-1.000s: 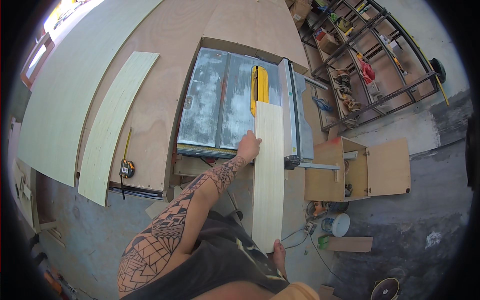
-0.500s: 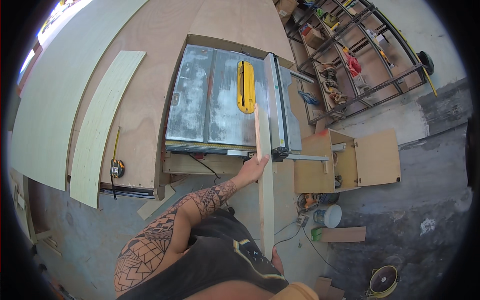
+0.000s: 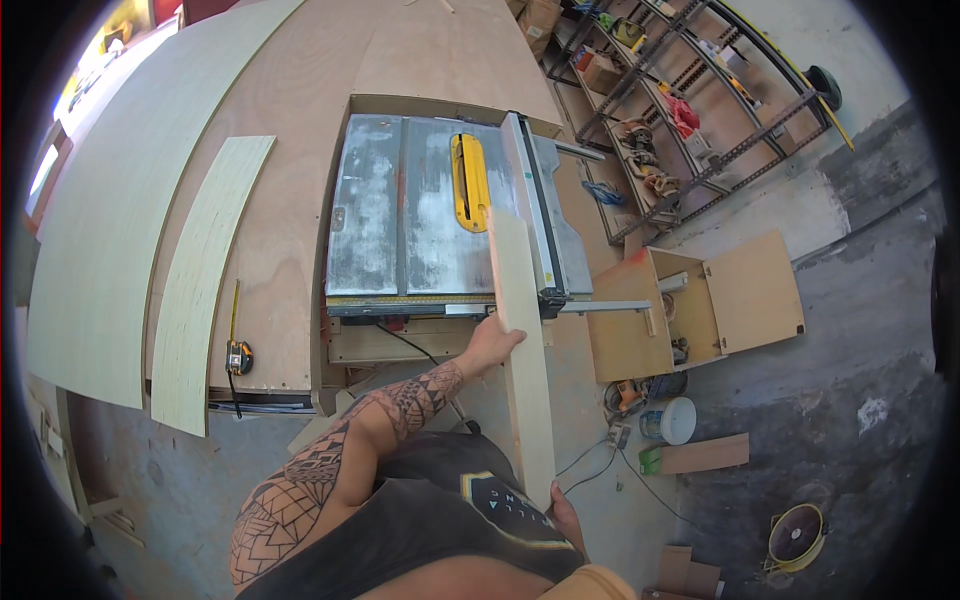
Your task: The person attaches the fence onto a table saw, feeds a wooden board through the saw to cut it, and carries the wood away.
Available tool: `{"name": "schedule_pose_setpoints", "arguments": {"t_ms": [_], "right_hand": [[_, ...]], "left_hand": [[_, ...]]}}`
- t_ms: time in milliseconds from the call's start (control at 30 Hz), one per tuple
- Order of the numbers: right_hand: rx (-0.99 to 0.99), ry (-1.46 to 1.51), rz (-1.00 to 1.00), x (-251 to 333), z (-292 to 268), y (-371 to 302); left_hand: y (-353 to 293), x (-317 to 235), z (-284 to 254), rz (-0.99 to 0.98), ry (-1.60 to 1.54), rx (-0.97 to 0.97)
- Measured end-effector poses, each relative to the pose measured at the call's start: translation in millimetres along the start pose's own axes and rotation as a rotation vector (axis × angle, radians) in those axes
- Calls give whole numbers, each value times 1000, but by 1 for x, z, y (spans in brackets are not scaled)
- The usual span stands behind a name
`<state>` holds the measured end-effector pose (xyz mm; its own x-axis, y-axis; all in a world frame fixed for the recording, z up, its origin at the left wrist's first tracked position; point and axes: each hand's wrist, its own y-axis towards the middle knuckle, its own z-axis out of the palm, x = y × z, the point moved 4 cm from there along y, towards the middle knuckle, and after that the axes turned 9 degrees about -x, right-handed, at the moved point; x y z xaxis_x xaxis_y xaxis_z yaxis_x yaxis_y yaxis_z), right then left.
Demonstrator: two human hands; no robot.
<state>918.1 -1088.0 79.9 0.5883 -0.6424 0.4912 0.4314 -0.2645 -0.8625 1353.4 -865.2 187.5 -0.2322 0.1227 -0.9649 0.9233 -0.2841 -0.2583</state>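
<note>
A long pale wooden board (image 3: 527, 380) runs from near my body to the table saw (image 3: 365, 230). Its far end lies on the metal top, beside the near end of the yellow throat plate (image 3: 471, 190) and close to the rip fence (image 3: 528, 195). My left hand (image 3: 490, 343) grips the board's left edge just before the saw's front rail, thumb on top. At the near end, my right hand (image 3: 566, 516) holds the board from the right side; most of its fingers are hidden.
Left of the saw, a narrow plywood strip (image 3: 207, 290), a larger sheet (image 3: 110, 260) and a tape measure (image 3: 239, 358) lie on the wooden worktop (image 3: 270, 270). A metal shelf rack (image 3: 690, 110), an open cabinet (image 3: 630, 330), a white bucket (image 3: 675, 422) and cables stand or lie to the right.
The board has tilted so that more of its broad face shows. Both hands have stayed on it. The whole view has shifted slightly, and more of my right hand shows.
</note>
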Motion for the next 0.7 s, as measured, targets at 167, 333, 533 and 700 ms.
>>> {"name": "schedule_pose_setpoints", "arguments": {"t_ms": [167, 333, 533, 700], "right_hand": [[127, -48, -77, 56, 29, 40], [73, -50, 0, 164, 57, 161], [60, 706, -140, 292, 153, 292], [149, 754, -100, 331, 232, 349]], "left_hand": [[-2, -16, -28, 166, -398, -280], [3, -64, -122, 295, -410, -737], [-25, -127, -202, 454, -340, -1071], [-87, -159, -208, 502, -47, -1212]]}}
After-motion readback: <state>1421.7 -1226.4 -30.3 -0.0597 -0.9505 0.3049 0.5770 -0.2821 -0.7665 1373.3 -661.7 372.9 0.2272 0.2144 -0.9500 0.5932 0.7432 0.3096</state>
